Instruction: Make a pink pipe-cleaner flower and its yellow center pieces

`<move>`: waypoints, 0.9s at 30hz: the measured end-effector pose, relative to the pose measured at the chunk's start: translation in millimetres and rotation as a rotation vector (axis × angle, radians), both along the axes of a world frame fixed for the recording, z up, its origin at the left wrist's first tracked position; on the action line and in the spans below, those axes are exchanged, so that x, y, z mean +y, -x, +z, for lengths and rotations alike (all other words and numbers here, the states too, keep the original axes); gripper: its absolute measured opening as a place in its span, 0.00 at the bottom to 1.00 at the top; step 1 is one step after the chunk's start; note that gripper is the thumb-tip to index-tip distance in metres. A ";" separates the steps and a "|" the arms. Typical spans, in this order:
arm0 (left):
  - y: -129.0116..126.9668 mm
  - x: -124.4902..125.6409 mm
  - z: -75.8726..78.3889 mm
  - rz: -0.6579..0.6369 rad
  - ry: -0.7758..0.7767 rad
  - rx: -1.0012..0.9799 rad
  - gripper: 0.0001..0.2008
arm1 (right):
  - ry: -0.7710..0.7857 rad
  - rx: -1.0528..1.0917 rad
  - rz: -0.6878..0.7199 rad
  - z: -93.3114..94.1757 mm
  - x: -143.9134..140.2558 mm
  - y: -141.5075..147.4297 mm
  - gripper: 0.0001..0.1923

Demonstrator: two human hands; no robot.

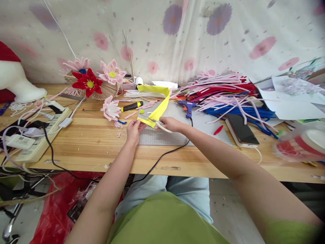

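A pale fabric backdrop printed with pink and purple flowers (193,30) hangs from ten to two o'clock. Before it runs a long light-wood plank workbench (96,142), brightly and evenly lit. At five o'clock lies a speckled grey floor (223,203).

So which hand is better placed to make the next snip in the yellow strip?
Right hand: it holds the scissors at the yellow strip, while the left hand pinches the strip's end.
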State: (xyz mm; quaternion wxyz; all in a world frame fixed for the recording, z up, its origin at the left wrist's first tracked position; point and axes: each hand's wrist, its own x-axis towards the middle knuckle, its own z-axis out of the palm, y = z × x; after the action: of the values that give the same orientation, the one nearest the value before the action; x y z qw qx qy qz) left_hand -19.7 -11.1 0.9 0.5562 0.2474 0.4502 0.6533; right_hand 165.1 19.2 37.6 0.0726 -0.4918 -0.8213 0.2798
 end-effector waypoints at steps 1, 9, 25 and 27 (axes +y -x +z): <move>0.4 0.5 -0.9 0.017 -0.003 0.019 0.07 | 0.033 0.043 -0.034 0.3 0.1 -0.6 0.24; -4.3 -0.1 -4.4 -0.048 -0.064 0.164 0.10 | 0.379 0.688 -0.180 -6.3 3.2 24.3 0.23; 0.1 2.9 -6.2 -0.066 -0.017 0.206 0.19 | 0.443 0.639 -0.295 -10.5 -0.1 36.7 0.22; -1.3 2.8 -6.0 -0.058 -0.022 0.214 0.18 | 0.423 0.616 -0.279 -13.1 1.2 34.1 0.22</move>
State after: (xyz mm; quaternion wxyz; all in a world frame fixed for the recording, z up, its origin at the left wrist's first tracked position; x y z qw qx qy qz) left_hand -18.5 -8.3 -5.1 0.5210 0.3348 0.4922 0.6117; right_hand 130.9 20.4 24.5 0.2498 -0.4960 -0.6107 0.5644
